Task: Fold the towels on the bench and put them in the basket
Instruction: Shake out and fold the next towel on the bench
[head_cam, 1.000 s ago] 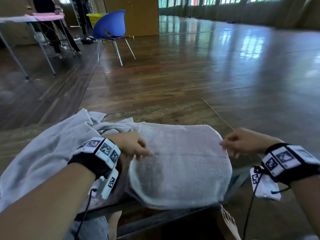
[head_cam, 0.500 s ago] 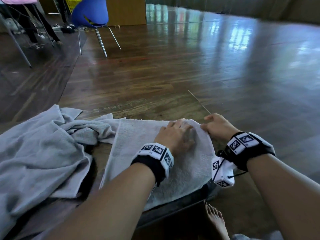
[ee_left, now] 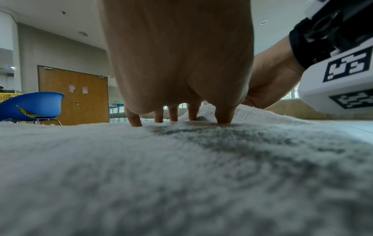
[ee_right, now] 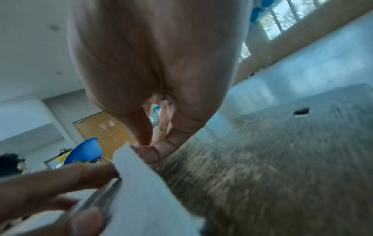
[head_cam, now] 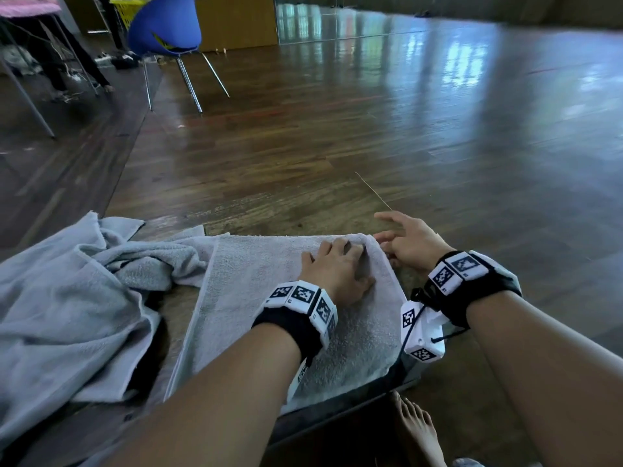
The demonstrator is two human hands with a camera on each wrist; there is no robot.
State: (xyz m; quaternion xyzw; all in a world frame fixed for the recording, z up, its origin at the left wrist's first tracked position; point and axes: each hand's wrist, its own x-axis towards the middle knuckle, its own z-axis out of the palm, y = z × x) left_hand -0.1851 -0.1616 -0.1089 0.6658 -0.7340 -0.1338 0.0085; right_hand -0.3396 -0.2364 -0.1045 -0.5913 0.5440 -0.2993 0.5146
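A folded pale grey towel point(head_cam: 256, 298) lies flat on the dark bench point(head_cam: 175, 301) in front of me. My left hand point(head_cam: 333, 267) presses down on its far right part with spread fingers; the left wrist view shows the fingertips point(ee_left: 224, 119) dug into the pile of the towel point(ee_left: 181, 175). My right hand point(head_cam: 401, 244) is at the towel's far right corner. In the right wrist view its thumb and a finger point(ee_right: 145, 143) pinch the white edge of the towel point(ee_right: 145, 191). A second towel point(head_cam: 67, 298) lies crumpled on the left of the bench.
The bench ends just right of the folded towel, and my bare foot point(head_cam: 418, 429) shows below it. Wooden floor stretches ahead. A blue chair point(head_cam: 165, 28) stands far left with a yellow basket point(head_cam: 128, 8) behind it, beside a table point(head_cam: 27, 8) where a person stands.
My left hand slid from the towel's left edge across to its far right part. My right hand came in to the towel's corner. The towel now lies narrower.
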